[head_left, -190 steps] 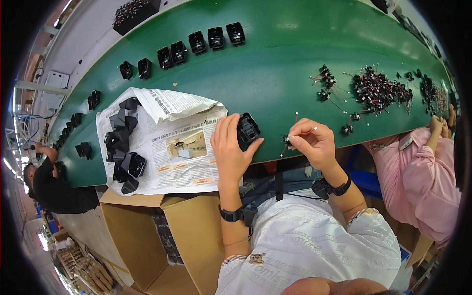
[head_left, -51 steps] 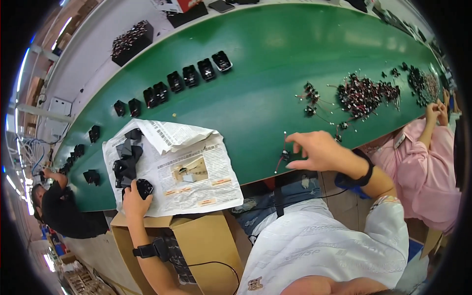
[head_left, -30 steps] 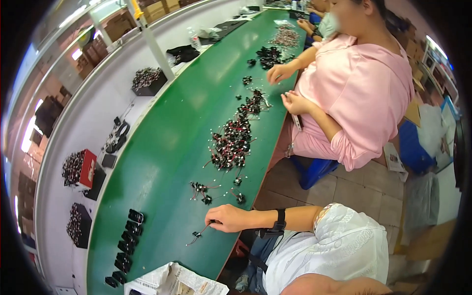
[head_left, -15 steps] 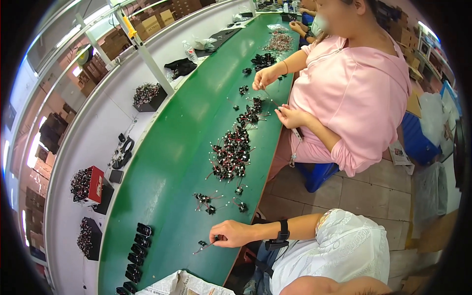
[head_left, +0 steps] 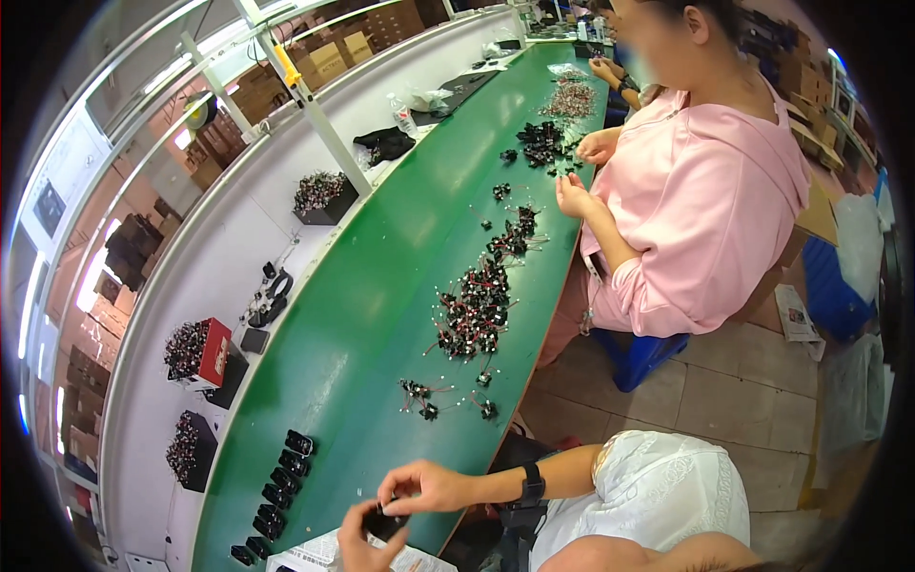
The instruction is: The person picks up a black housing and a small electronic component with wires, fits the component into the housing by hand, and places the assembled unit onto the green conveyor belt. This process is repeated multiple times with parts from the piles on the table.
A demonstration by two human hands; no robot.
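Both my hands meet over the near end of the green table. My left hand [head_left: 359, 541] is closed around a small black casing [head_left: 385, 522]. Above it, my right hand [head_left: 426, 488], with a black band on the wrist, has its thumb and fingertips pinched at the casing's top. The small wired part in those fingertips is mostly hidden. Left of my hands, a slanting row of black casings [head_left: 277, 495] stands on the table. Beyond my right hand lie a few loose black parts with red wires [head_left: 426, 400] and a larger pile of them [head_left: 474, 310].
Newspaper [head_left: 310, 555] lies under my hands. A co-worker in pink [head_left: 701, 205] sits farther along the green table [head_left: 334, 334], hands over small parts. Boxes of wired parts [head_left: 227, 355] line the left ledge. A metal post [head_left: 319, 124] rises there.
My left hand has come into view with the black casing. My right hand has moved down and left to it, bringing the small wired part. The co-worker's hands have shifted farther along the table.
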